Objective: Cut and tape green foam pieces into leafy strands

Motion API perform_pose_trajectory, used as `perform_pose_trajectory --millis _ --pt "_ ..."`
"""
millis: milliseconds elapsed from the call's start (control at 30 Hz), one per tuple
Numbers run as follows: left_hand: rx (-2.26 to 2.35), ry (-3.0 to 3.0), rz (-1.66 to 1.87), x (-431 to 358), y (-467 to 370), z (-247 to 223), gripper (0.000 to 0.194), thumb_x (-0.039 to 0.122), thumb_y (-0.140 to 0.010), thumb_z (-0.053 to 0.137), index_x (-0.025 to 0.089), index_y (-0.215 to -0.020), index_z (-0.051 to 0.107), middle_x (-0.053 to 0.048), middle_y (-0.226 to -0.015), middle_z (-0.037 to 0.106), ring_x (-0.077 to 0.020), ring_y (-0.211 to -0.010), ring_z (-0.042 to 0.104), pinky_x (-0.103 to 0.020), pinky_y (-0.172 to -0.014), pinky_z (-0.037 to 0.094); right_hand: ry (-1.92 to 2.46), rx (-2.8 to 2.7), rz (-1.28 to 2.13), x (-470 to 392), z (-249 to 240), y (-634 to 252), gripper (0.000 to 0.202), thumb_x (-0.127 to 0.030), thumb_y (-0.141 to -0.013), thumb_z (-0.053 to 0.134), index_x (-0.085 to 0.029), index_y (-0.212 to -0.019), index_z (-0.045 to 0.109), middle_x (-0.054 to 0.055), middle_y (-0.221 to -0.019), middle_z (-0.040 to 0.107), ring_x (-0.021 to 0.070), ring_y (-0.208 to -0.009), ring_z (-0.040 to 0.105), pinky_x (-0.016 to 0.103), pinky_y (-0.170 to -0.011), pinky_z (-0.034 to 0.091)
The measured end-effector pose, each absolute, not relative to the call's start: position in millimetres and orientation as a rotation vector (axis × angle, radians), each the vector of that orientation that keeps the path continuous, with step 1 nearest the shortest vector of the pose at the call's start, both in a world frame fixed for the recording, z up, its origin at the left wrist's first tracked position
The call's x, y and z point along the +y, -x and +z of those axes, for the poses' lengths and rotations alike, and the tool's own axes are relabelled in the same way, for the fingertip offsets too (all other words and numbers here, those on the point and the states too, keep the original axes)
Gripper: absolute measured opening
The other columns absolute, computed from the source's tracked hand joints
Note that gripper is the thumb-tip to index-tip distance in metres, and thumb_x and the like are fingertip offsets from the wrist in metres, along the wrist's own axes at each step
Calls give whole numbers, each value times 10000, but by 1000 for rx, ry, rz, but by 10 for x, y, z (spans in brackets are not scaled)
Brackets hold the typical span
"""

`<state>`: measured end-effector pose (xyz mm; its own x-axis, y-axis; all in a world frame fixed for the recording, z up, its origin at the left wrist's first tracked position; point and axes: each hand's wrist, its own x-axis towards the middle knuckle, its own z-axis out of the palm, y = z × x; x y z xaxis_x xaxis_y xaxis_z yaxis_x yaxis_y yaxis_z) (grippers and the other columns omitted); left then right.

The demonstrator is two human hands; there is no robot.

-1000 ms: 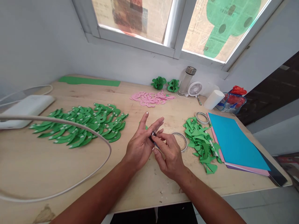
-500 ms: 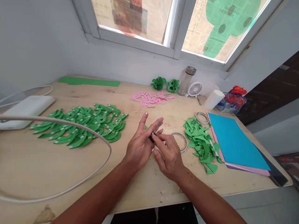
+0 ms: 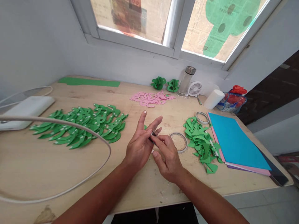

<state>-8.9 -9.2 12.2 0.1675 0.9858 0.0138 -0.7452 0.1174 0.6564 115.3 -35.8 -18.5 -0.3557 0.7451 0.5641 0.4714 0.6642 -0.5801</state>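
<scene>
hardly any change from half a second ago: hands in nearly the same pose, piles on the tabletop (image 3: 137, 193) unmoved. small black piece (image 3: 151, 138) is between the hands, over the tabletop's near-edge middle. left hand (image 3: 141, 146) palm up, thumb pressing the piece, other fingers spread, white bit on one raised tip. right hand (image 3: 168, 155) half curled, index touching the piece, thumb apart; can't tell if it grips. tape roll (image 3: 186, 146) just beyond right hand. green cutouts (image 3: 91, 124) toward left edge, white cable (image 3: 46, 119) crossing in front; green scraps (image 3: 201, 137) toward right edge
</scene>
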Motion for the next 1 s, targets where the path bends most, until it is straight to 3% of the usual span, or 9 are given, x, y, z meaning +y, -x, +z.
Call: perform_pose_trajectory --millis 433,1000 --pt "487 -599 1374 -80 87 88 725 153 -873 494 339 -1469 126 -66 -1295 598 -158 -1292 448 -402 -1126 206 1012 -2106 315 -381 -185 -1122 517 -297 -935 388 -187 -1437 324 131 -1120 507 246 -1018 487 441 -834 479" --pt "467 -574 1401 -74 66 83 695 141 -888 465 318 -1470 128 -77 -1282 607 -160 -1294 450 -421 -1133 197 1050 -2126 176 -399 -190 -1102 511 -322 -946 367 -142 -1424 338 154 -1184 498 266 -1083 464 457 -875 449"
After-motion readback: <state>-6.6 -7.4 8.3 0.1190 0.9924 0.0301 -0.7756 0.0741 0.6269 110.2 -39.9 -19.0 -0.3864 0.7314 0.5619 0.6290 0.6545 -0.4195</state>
